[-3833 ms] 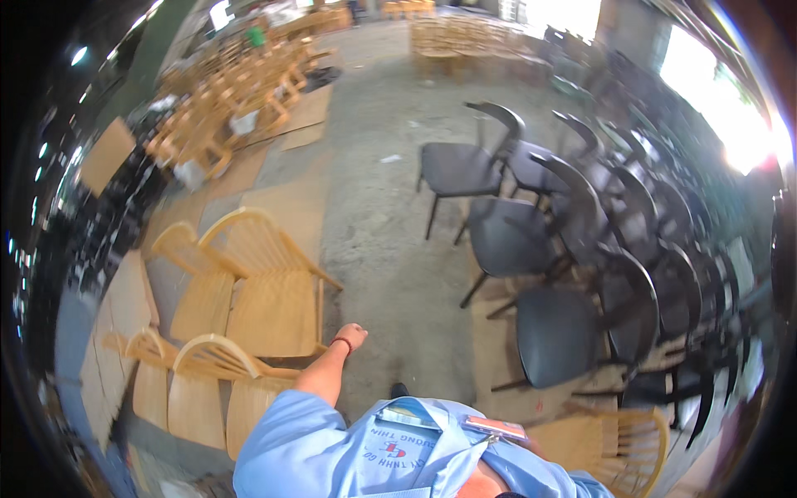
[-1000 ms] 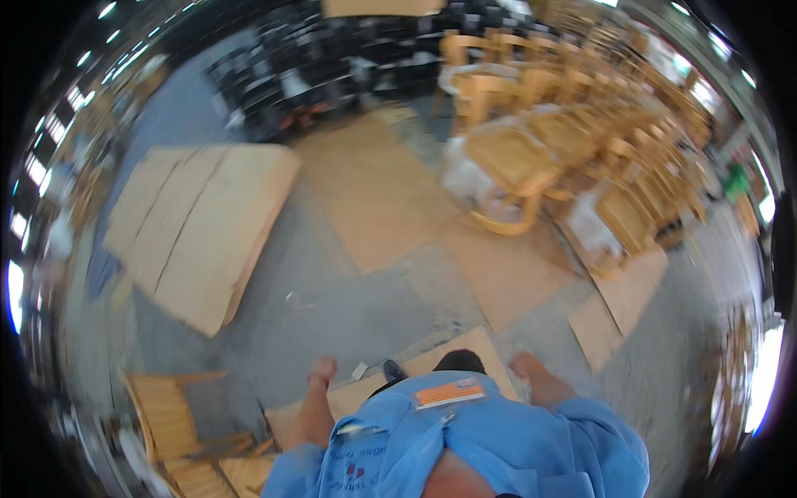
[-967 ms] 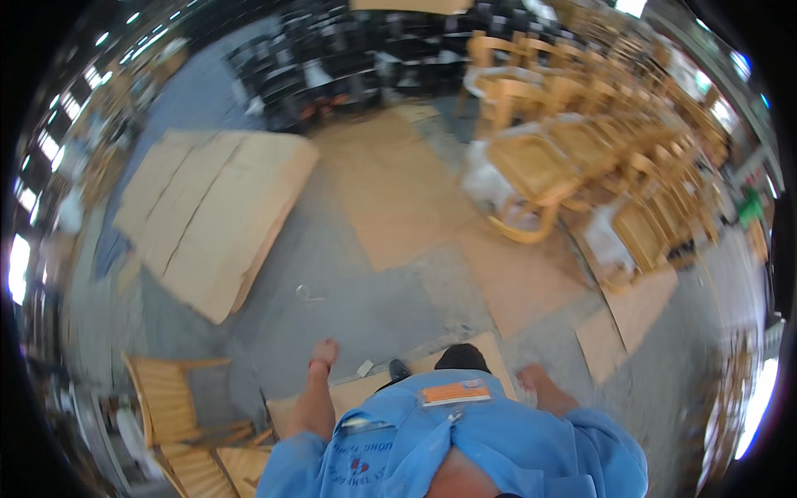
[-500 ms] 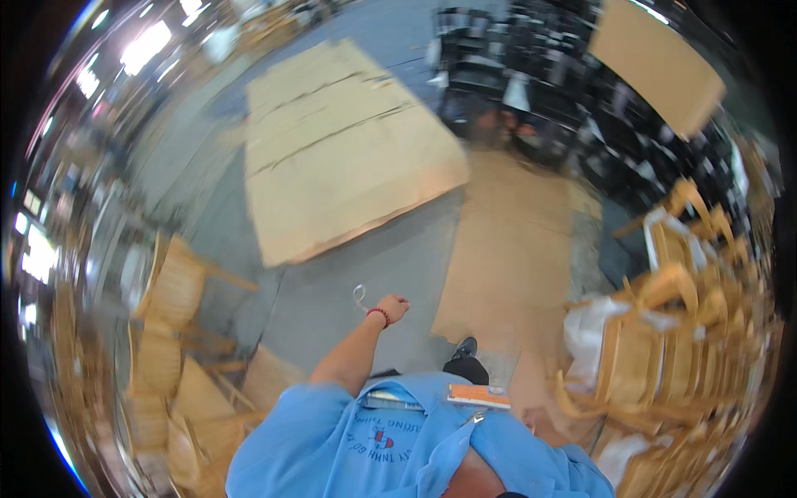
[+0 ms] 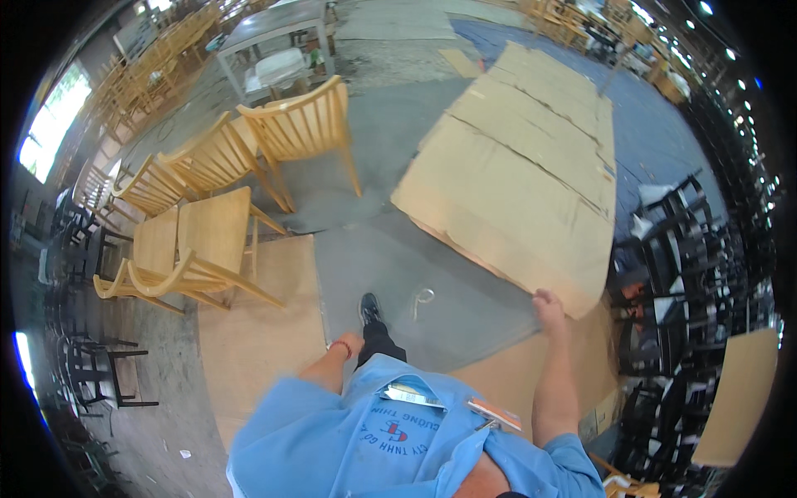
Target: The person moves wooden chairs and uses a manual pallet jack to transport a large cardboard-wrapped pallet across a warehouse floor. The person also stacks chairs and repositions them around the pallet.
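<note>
Wearer: a person in a light blue shirt (image 5: pixel 332 432), seen from above, an orange and white badge (image 5: pixel 496 412) at the chest; one black shoe (image 5: pixel 370 309) shows ahead of the body.
Left hand: the left hand (image 5: pixel 352 341) is low beside the dark trouser leg, with a red beaded bracelet (image 5: pixel 341 347) at its wrist; its fingers look bunched, but whether they are clenched or released cannot be told.
Right hand: the right hand (image 5: pixel 549 309) is stretched forward, overlapping the near edge of the large cardboard; contact is unclear, and whether the fingers grasp that edge cannot be told.
Large cardboard: a broad, creased tan large cardboard (image 5: pixel 519 158) lies ahead and to the right, running away from the right hand toward a blue floor sheet (image 5: pixel 660 141).
Floor: a curled pale strip (image 5: pixel 424 296) lies on the grey floor (image 5: pixel 398 257) between the hands and the large cardboard; a flat brown sheet (image 5: pixel 257 340) lies to the left.
Pale chairs: a group of light wooden chairs (image 5: pixel 214 220), some with slatted backs, stands ahead and to the left.
Black chairs: crowded black chairs (image 5: pixel 677 257) fill the right side, with a tan panel (image 5: pixel 737 398) near the lower right.
</note>
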Demonstrator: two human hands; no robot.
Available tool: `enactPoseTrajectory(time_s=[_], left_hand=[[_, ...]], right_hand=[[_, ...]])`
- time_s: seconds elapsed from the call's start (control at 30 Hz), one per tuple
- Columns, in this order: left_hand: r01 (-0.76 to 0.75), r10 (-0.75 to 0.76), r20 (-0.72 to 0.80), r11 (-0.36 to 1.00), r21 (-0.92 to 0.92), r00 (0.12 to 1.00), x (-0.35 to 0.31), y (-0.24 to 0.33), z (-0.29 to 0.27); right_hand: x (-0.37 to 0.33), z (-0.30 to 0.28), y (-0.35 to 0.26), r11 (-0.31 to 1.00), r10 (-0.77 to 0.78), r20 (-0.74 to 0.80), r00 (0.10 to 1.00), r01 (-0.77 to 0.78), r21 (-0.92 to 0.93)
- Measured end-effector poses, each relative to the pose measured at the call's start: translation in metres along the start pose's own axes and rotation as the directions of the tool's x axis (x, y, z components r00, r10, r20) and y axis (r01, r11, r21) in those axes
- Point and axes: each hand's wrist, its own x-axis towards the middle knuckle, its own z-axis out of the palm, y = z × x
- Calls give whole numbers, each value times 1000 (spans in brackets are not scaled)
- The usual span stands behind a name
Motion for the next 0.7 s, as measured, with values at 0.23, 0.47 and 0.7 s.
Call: enactPoseTrajectory(time_s=[0.23, 0.47, 0.7], left_hand=[[132, -135, -3, 978, -164, 991, -8, -154, -79], [49, -566, -226, 429, -902, 793, 65, -246, -230], [-56, -203, -276, 704, -708, 940, 167, -263, -395]], right_hand=[[61, 80, 28, 873, 427, 343, 836, -282, -399], [59, 160, -3, 649, 760, 383, 525, -650, -396], [183, 176, -39, 886, 312, 530, 789, -443, 137]])
